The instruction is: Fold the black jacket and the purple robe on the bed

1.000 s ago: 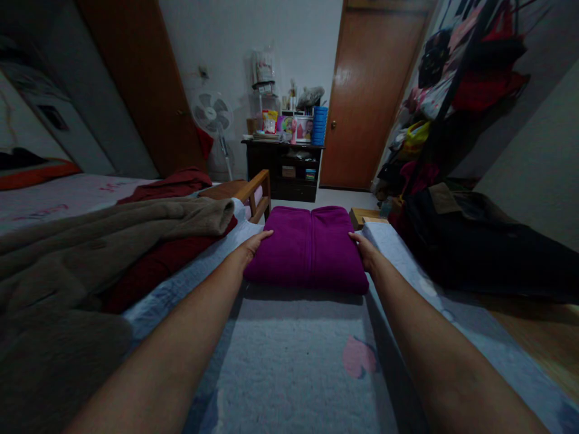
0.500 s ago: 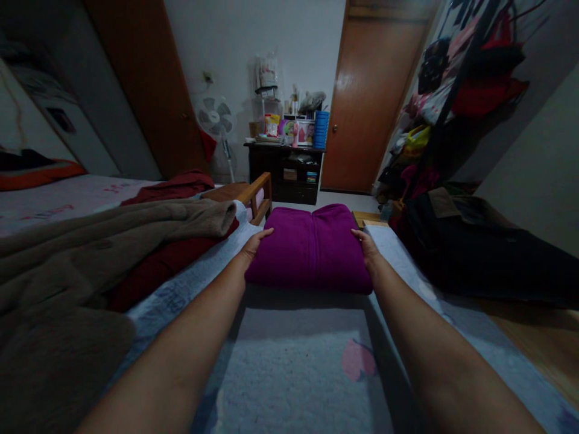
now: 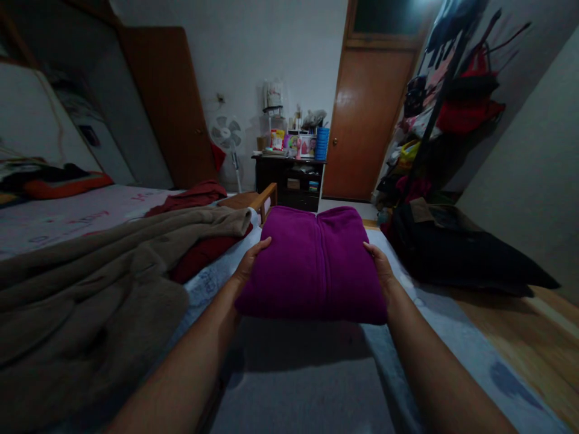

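A folded purple garment [image 3: 312, 265] with a zipper down its middle is held between my two hands over the bed [image 3: 307, 386]. My left hand [image 3: 251, 260] grips its left edge, thumb on top and the other fingers hidden beneath. On the right edge, my right hand [image 3: 379, 263] has the same grip, with its thumb on the upper side. A shadow falls on the light bedding below the near edge of the garment.
Left on the bed lie a brown fleece coat [image 3: 136, 265] and dark red clothes [image 3: 208, 256]. A dark folded pile [image 3: 456, 253] sits at the right. Farther back are a fan [image 3: 228, 135], a black cabinet [image 3: 289, 181] and a door [image 3: 366, 120].
The purple garment, in both hands, appears larger and lower in view, its near edge closer to me. The camera view has shifted, showing more of the upper wall.
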`<state>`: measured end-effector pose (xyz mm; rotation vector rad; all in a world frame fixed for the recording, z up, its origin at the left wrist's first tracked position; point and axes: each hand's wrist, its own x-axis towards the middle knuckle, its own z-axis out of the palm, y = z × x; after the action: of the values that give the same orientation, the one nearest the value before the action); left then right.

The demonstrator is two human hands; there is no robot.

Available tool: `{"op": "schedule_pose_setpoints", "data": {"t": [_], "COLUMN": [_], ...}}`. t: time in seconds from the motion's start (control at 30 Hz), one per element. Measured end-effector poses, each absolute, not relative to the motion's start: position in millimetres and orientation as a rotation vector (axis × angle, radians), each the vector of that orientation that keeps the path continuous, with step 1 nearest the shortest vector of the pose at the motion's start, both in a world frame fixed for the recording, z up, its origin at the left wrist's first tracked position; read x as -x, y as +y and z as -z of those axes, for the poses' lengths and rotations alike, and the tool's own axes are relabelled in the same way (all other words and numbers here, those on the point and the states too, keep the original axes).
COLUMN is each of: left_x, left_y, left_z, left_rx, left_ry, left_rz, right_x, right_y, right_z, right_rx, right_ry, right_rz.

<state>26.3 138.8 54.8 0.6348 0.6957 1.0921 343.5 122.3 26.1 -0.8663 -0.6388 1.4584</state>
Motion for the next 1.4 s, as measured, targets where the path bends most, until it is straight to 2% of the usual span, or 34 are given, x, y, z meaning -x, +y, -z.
{"op": "schedule_pose_setpoints", "data": {"t": [0.37,0.5,0.6,0.73,0.87,1.03,1.13,1.23,1.4], "left_x": [2,14,24,34,33,20,14,10,5], "left_y": [-20,-60,-74,-74,-59,-18,9,32,51], "left_z": [-34,-9,9,16,10,2,0,-2,0], "left_rx": [-0.473,-0.477,-0.646,-0.876,-0.948,-0.759,-0.592,-0.469,-0.513], "left_ry": [0.831,0.868,0.843,0.971,1.069,1.011,0.975,0.975,0.938], "left_rz": [-0.986,-0.909,-0.88,-0.835,-0.871,-0.872,-0.755,-0.646,-0.554], "right_x": [-315,-308,-308,-314,-320,-324,-320,-315,-314], "right_y": [-47,-90,-106,-109,-91,-53,-39,-36,-32], "right_z": [-34,-16,11,36,30,11,9,9,-2], "right_rx": [1.087,1.177,1.4,1.734,1.776,1.713,1.639,1.519,1.41], "right_ry": [-0.467,-0.562,-0.686,-0.875,-0.966,-0.971,-0.916,-0.891,-0.729], "right_rz": [-1.559,-1.562,-1.363,-1.062,-0.959,-0.901,-0.992,-1.285,-1.564]}}
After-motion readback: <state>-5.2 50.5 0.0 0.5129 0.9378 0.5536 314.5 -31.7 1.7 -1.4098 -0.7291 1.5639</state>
